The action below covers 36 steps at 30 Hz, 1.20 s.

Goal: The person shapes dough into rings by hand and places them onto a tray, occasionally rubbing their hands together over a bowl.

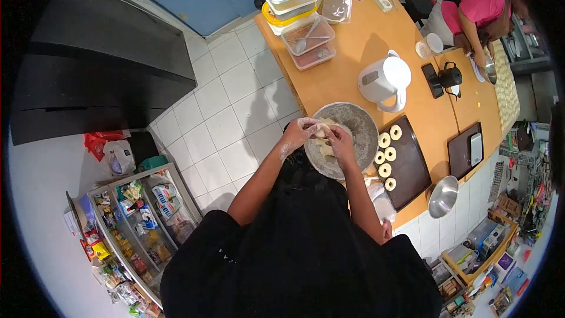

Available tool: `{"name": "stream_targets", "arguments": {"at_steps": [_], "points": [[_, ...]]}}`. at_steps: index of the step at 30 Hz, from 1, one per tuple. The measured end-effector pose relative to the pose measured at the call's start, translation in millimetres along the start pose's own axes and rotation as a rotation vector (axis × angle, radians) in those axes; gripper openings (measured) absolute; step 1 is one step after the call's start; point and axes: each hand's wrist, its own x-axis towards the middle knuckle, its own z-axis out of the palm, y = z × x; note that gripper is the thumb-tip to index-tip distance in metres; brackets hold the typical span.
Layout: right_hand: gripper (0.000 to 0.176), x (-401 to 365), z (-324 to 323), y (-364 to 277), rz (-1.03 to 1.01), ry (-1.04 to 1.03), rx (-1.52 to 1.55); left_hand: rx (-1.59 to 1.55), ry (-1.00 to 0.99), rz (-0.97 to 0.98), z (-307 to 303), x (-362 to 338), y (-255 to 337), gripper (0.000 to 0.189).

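My left hand (299, 132), dusted with flour, pinches a small pale piece of dough (321, 132) over a metal bowl (366, 125). From the other side, my right hand (341, 145) has its fingers closed on the same piece. Inside the bowl, whose walls are coated with flour, more dough (326, 151) lies beneath my hands. Just right of the bowl, several ring-shaped doughs (390, 154) rest on a dark baking tray (414, 168). The fingers partly hide the held piece.
Beyond the bowl stands a white electric kettle (382, 79). Stacked plastic containers (307, 38) occupy the table's far left corner. An empty metal bowl (444, 196) sits at the right edge, near a dark tray with a scale (476, 148). Another person (479, 9) works at the far right.
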Motion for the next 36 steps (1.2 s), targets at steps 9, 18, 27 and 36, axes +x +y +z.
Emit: {"name": "stream_targets", "arguments": {"at_steps": [9, 18, 27, 36], "points": [[0.026, -1, 4, -3, 0.038, 0.05, 0.043, -0.023, 0.006, 0.027, 7, 1, 0, 0.031], [0.027, -1, -7, 4, -0.02, 0.079, 0.02, -0.003, -0.115, 0.049, 12, 4, -6, 0.036], [0.024, -5, -7, 3, -0.056, 0.036, -0.042, 0.118, -0.044, 0.081, 18, 15, -23, 0.032], [0.023, -8, -8, 5, -0.056, 0.071, 0.032, 0.194, -0.08, 0.097, 24, 11, -11, 0.028]]}}
